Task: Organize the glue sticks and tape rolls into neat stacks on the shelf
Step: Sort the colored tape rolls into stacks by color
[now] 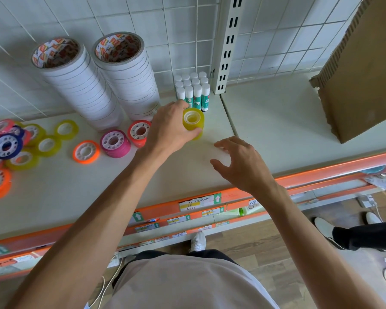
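Left hand grip: clasps short stack of yellow tape rolls standing on shelf | right hand grip: released, hovering just right of stack | glue sticks directly behind grip | risk: a careless nudge topples stack into glue sticks.

Bare shelf surface lies right of the glue sticks, reaching to the cardboard box that blocks the far right. The slotted upright post stands just right of the glue sticks against the wire back. Left of the glue sticks, 2 tall white tape stacks wall off the rear. Farther left, loose coloured tape rolls crowd the shelf; the front strip before the glue sticks is bare.
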### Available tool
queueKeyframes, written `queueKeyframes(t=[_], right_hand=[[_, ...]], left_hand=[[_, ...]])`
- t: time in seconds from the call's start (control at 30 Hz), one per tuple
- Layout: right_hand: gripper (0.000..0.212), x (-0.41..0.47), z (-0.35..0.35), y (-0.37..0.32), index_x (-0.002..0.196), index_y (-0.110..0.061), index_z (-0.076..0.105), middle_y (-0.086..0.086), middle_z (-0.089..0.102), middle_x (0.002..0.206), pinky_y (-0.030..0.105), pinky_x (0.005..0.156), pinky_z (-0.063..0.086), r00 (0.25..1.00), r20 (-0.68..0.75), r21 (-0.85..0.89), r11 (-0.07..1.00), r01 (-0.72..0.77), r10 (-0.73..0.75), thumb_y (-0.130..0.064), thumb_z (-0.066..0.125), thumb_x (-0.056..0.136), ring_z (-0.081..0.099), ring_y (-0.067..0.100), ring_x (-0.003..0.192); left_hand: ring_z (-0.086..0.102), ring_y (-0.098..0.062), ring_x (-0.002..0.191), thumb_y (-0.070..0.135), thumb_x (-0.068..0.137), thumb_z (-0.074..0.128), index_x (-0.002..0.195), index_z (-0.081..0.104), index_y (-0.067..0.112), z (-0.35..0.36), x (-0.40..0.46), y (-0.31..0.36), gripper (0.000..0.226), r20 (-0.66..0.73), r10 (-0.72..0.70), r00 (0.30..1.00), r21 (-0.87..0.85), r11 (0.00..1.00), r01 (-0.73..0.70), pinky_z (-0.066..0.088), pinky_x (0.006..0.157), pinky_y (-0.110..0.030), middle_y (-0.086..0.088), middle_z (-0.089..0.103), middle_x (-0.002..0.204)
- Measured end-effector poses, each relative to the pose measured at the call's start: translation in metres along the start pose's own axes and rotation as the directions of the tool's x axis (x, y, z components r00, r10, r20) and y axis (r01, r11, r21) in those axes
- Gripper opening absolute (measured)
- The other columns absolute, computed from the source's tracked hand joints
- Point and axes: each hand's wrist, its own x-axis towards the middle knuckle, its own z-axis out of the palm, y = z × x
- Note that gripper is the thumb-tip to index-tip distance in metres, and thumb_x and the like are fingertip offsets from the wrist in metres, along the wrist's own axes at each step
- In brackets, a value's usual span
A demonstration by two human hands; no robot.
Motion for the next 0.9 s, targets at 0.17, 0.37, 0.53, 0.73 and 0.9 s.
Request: queueKeyframes(t=[0.17, 0.37, 0.53, 0.73, 0.9], right_hand=[[0.044, -0.001, -0.003, -0.006, 0.128, -0.017, 0.062, 0.000, 0.063, 0.126, 0.040, 0.089, 0.055, 1.000, -0.002, -0.020, 1.000, 0.022, -0.022, -0.035, 0.071, 0.088, 0.063, 0.020, 0.109], [0.046, 0.001, -0.003, -0.029, 0.130, -0.020, 0.060, 0.000, 0.063, 0.127, 0.041, 0.087, 0.056, 0.996, -0.009, -0.060, 0.994, 0.091, -0.092, -0.039, 0.069, 0.089, 0.063, 0.020, 0.109], [0.049, 0.005, 0.012, -0.065, 0.130, -0.020, 0.059, 0.001, 0.063, 0.125, 0.042, 0.085, 0.055, 0.984, 0.027, -0.081, 0.981, 0.176, -0.174, -0.040, 0.070, 0.088, 0.062, 0.023, 0.108], [0.056, 0.009, 0.044, -0.114, 0.137, -0.021, 0.053, 0.000, 0.061, 0.130, 0.038, 0.085, 0.050, 0.955, 0.108, -0.126, 0.949, 0.289, -0.276, -0.039, 0.070, 0.087, 0.058, 0.025, 0.116], [0.058, 0.015, 0.078, -0.175, 0.141, -0.025, 0.049, -0.002, 0.057, 0.134, 0.036, 0.087, 0.047, 0.917, 0.194, -0.132, 0.917, 0.376, -0.348, -0.043, 0.066, 0.089, 0.054, 0.023, 0.120]], left_hand=[[0.063, -0.029, 0.104, 0.040, 0.071, 0.087, 0.128, 0.057, 0.012, -0.013, -0.013, 0.002, 0.071, 0.043, 0.054, 0.998, 0.019, 0.998, -0.054, 0.049, 0.084, -0.039, -0.009, 0.067, 0.119], [0.062, -0.027, 0.109, 0.031, 0.073, 0.085, 0.131, 0.060, 0.011, -0.040, -0.064, -0.024, 0.067, 0.020, 0.188, 0.982, 0.043, 0.981, -0.189, 0.048, 0.092, -0.037, -0.007, 0.065, 0.124], [0.055, -0.031, 0.126, 0.043, 0.073, 0.076, 0.133, 0.063, 0.016, -0.051, -0.105, -0.055, 0.067, -0.021, 0.189, 0.982, 0.122, 0.975, -0.185, 0.042, 0.106, -0.049, -0.007, 0.058, 0.139], [0.050, -0.023, 0.131, 0.049, 0.077, 0.067, 0.136, 0.061, 0.023, -0.068, -0.151, -0.084, 0.064, -0.081, 0.038, 0.996, 0.056, 0.998, -0.034, 0.039, 0.109, -0.042, -0.001, 0.052, 0.144], [0.042, -0.019, 0.138, 0.046, 0.080, 0.067, 0.137, 0.060, 0.022, -0.107, -0.192, -0.132, 0.062, -0.126, -0.056, 0.990, 0.079, 0.995, 0.067, 0.031, 0.111, -0.034, -0.002, 0.050, 0.147]])
